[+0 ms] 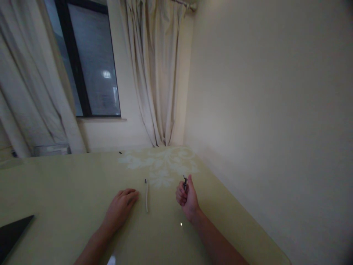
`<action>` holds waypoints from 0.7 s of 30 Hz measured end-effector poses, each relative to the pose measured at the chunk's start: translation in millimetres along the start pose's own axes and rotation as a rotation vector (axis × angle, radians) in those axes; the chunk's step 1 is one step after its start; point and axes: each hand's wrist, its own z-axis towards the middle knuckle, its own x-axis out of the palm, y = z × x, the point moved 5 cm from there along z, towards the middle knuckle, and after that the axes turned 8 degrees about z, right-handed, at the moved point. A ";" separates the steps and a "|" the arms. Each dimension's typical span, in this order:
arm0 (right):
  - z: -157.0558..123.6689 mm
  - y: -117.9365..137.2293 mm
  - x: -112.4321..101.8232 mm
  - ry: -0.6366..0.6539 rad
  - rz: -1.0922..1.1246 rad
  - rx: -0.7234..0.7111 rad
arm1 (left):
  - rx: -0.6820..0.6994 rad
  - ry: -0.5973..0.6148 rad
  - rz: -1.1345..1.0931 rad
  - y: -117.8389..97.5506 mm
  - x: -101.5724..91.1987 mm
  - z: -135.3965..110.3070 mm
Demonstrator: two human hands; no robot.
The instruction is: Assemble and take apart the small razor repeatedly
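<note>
While right hand [189, 200], right of dark-tipped white stick [147, 197], grips small dark item [185, 183] — fingers curled — left hand [121, 206], left of stick, lies loosely spread, seemingly empty.

The picture is dim and slightly soft. A pale light patch reflects in the dark-framed glass window [93, 94]; a tiny glare spot dots the glossy yellow-green bench [82, 191]. The smooth cream wall [261, 92] darkens toward the right-hand corners, where the frame vignettes.
</note>
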 end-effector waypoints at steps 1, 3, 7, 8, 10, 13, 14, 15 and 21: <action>0.1 -0.2 -0.2 -0.003 0.003 0.000 | -0.004 0.002 -0.026 0.6 0.2 -0.4; 0.4 -0.7 -0.5 -0.012 0.007 0.000 | -0.020 0.013 -0.070 3.6 -0.1 -1.6; 0.7 -0.3 0.0 -0.024 0.006 -0.010 | -0.052 0.059 -0.110 11.4 -4.7 -6.9; 0.6 -0.1 0.4 -0.024 0.007 -0.011 | -0.065 0.074 -0.109 12.7 -6.5 -8.7; 0.3 -0.1 1.6 -0.020 0.006 -0.009 | -0.092 0.093 -0.098 12.9 -10.4 -12.1; 0.2 -1.3 2.9 -0.011 -0.002 0.000 | -0.102 0.089 -0.056 6.3 -15.1 -15.6; 0.3 -2.2 3.1 -0.008 -0.004 0.006 | -0.096 0.085 -0.036 3.0 -16.0 -16.4; 0.4 -3.2 3.2 -0.006 -0.005 0.012 | -0.088 0.085 -0.013 -0.3 -16.4 -17.0; 0.9 -7.1 4.9 0.003 0.001 0.020 | -0.117 0.077 0.080 -8.6 -19.4 -21.2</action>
